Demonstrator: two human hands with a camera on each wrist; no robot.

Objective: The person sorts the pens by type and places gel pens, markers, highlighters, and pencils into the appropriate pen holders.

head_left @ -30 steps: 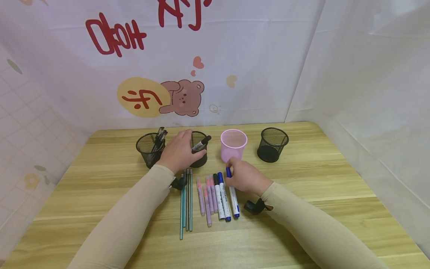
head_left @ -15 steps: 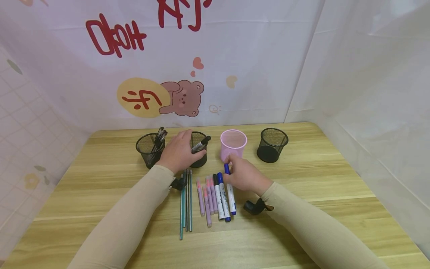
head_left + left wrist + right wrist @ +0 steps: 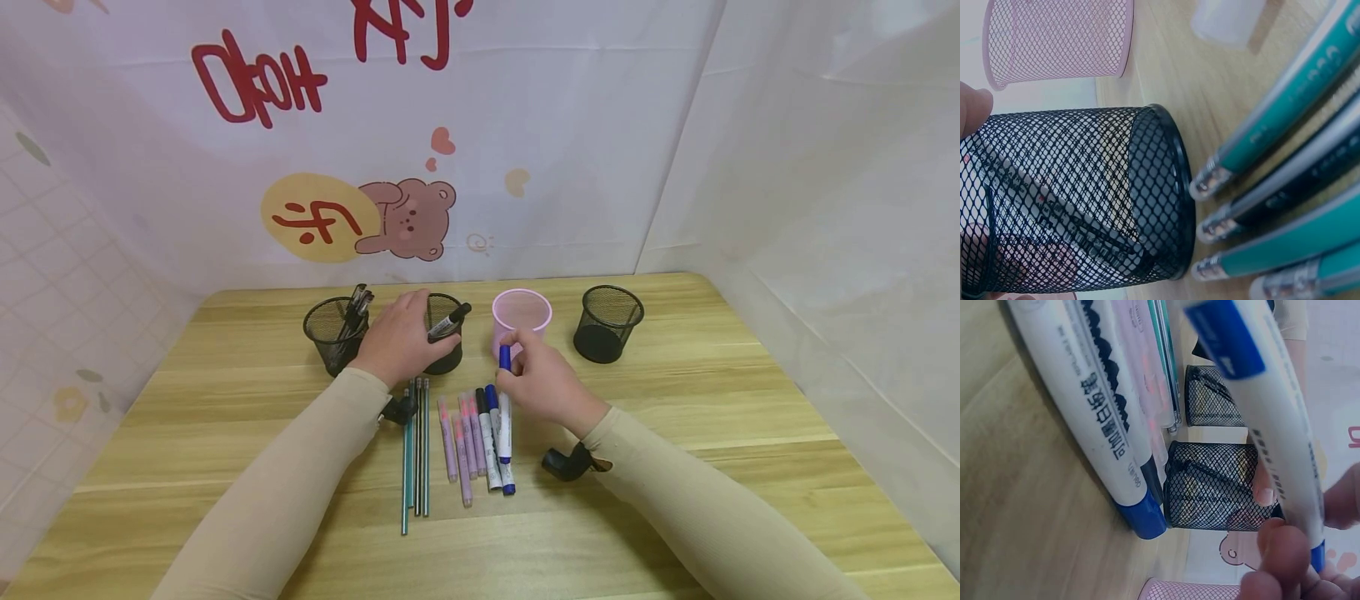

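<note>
My right hand [image 3: 545, 382] pinches a white whiteboard marker with blue ends [image 3: 505, 429] near its cap. The marker tilts with its cap up, overlapping the row of pens in the head view; in the right wrist view the held marker [image 3: 1275, 440] is raised beside another blue-capped marker [image 3: 1094, 419]. My left hand [image 3: 401, 337] holds a black mesh pen cup [image 3: 447, 360] near its rim, thumb on one side and fingers on the other. Inside that cup leans a black-capped marker [image 3: 450, 322], also visible through the mesh in the left wrist view.
Several pencils [image 3: 417, 467], pink-and-lilac highlighters [image 3: 462, 454] and a black-capped marker [image 3: 489, 442] lie in front of the cups. Left stands a black mesh cup [image 3: 330, 343] with pens; right of centre, a pink mesh cup [image 3: 522, 310] and another black mesh cup [image 3: 600, 343].
My right hand has lifted the blue-capped marker off the table and carried it slightly left and upward, tilting its cap up. My left hand stays on the black mesh cup.
</note>
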